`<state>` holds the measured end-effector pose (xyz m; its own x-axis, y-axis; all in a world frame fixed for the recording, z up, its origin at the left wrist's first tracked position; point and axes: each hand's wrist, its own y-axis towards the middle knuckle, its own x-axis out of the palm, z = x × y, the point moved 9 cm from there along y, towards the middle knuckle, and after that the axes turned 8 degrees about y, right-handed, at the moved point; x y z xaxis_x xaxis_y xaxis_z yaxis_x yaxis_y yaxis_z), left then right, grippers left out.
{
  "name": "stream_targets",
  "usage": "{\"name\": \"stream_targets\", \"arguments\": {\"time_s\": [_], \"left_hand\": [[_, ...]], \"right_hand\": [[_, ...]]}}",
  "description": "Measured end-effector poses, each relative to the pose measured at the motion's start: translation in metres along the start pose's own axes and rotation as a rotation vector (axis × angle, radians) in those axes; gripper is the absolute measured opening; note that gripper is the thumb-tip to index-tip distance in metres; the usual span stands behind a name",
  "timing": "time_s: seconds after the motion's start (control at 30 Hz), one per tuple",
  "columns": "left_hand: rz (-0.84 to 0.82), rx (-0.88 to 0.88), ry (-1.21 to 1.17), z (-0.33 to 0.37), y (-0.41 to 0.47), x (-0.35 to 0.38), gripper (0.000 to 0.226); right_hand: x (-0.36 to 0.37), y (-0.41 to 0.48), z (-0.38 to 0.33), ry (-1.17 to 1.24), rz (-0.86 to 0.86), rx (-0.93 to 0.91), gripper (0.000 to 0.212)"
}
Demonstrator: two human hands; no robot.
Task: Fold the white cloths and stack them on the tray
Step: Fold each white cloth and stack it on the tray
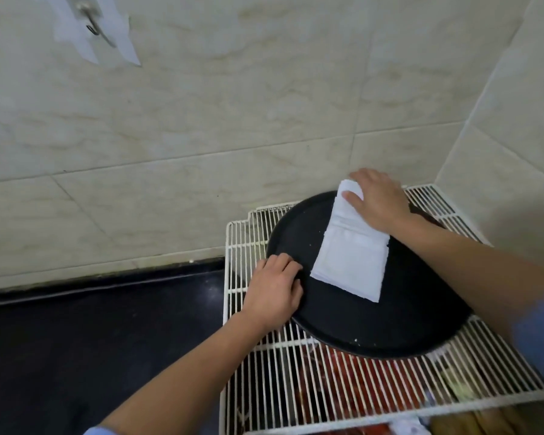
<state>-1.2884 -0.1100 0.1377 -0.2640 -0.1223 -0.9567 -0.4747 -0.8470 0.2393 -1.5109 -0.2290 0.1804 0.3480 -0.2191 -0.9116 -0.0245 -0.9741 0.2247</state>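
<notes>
Currently both hands are occupied, and the white cloths (350,262) lie between them on the black round tray (390,324), which sits on a white wire rack (296,387).

The right hand (379,199) grasps the far end of the folded cloths. Its thumb (352,197) presses on top and its fingers wrap round the end out of view. The left hand (274,290) is on the tray's rim, just beside the near end of the cloths but not touching them. Its fingers are bent over the edge, apparently gripping the tray to steady it; its thumb cannot be seen.

The cloths form a long narrow bundle of several layers. The long axis runs away from the person, from just right of the left hand's fingers up to the right palm, leaning slightly. The near half lies flat on the tray. Past a crease about midway, the far half seems to rise a little into the right hand's grasp.

The right hand is plainly the working one, since it alone holds the fabric. Any further fold would probably bring that far end back along the axis, toward the left hand. Lowering it instead would simply settle the bundle flat. The left hand's part looks like bracing the tray against sliding on the rack. Loose layers at the near edge could slip apart if pulled unevenly.
</notes>
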Motion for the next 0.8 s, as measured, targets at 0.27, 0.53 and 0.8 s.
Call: {"name": "stream_targets", "arguments": {"time_s": [0.27, 0.53, 0.8], "left_hand": [[-0.014, 0.012, 0.017, 0.002, -0.001, 0.002, 0.037], [0.034, -0.048, 0.034, -0.022, -0.024, -0.039, 0.031], [-0.054, -0.404, 0.168, -0.164, -0.201, -0.093, 0.031]], "right_hand": [[0.043, -0.013, 0.007, -0.087, -0.167, 0.030, 0.074], [-0.012, -0.022, -0.067, -0.091, -0.012, -0.070, 0.060], [0.029, -0.097, -0.288, 0.102, -0.126, -0.407, 0.046]]}}
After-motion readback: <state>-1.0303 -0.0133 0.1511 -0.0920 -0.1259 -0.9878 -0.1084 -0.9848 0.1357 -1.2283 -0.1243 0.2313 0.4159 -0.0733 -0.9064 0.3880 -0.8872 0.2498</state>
